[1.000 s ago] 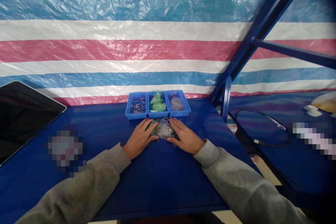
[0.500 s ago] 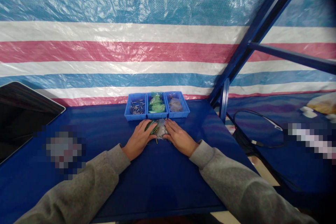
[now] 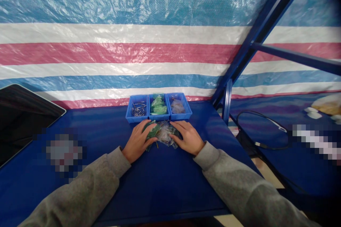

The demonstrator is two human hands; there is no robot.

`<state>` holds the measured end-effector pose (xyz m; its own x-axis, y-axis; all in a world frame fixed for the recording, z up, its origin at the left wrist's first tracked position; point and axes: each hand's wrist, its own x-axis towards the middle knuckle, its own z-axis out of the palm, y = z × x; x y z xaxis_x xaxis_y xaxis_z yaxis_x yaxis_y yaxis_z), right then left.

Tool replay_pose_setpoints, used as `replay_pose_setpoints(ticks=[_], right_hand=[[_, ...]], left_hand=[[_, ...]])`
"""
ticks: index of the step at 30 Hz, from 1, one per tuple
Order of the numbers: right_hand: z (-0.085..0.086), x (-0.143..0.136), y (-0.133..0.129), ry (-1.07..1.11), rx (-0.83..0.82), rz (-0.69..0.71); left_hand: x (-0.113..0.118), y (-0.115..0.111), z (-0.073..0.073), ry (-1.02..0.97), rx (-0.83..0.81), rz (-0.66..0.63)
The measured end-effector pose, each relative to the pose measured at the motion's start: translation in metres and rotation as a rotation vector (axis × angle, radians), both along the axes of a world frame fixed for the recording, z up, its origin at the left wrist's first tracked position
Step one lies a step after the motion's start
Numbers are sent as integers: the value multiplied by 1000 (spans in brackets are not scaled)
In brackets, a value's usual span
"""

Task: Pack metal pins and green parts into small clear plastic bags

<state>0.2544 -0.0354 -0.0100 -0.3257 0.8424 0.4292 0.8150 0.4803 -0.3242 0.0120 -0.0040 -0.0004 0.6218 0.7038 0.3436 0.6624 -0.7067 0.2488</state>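
Note:
On the blue table a mixed pile of small clear plastic bags [image 3: 164, 134], green packets [image 3: 151, 133] and thin metal pieces lies in front of the bins. My left hand [image 3: 137, 141] rests against the pile's left side, thumb and fingers apart, over the green packets. Against the right side is my right hand [image 3: 189, 137], also with fingers apart, partly covering some metal pieces. Just beyond stand three joined blue bins: the left bin [image 3: 136, 117] has slim metal rods, the middle bin [image 3: 160, 117] green packets, the right bin [image 3: 181, 116] clear bags.
A dark-screened panel [image 3: 23, 120] stands at the left, near a blurred-out item [image 3: 64, 152]. At the right rises a blue metal frame [image 3: 239, 56]; past it a black cable [image 3: 262, 113] lies on another blue surface. A striped plastic sheet [image 3: 119, 53] hangs behind.
My hands have moved apart slightly, the right one to the right. The pile between them has spread wider, and more of the clear bags and green packets shows.

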Motion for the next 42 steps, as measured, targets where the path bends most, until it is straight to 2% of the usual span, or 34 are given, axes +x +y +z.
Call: replay_pose_setpoints(ticks=[3, 5, 7, 11, 20, 31, 39, 42], right_hand=[[8, 6, -2, -79, -69, 70], [10, 10, -2, -131, -113, 111], [11, 12, 0, -167, -151, 122], [8, 11, 2, -163, -200, 103], [-5, 0, 5, -88, -154, 19], [-11, -8, 7, 54, -127, -34], [-14, -4, 7, 216, -179, -64], [-13, -4, 6, 259, -193, -64]], left_hand=[[-10, 6, 7, 10, -1, -31], [-17, 11, 11, 47, -17, -100], [-24, 16, 13, 84, -3, -156], [-30, 21, 10, 132, 20, -187], [-15, 8, -10, 108, 101, -92], [-4, 4, -13, 36, 133, -115], [-5, 2, -8, -54, 199, -44], [-5, 2, -6, -78, 202, -55]])
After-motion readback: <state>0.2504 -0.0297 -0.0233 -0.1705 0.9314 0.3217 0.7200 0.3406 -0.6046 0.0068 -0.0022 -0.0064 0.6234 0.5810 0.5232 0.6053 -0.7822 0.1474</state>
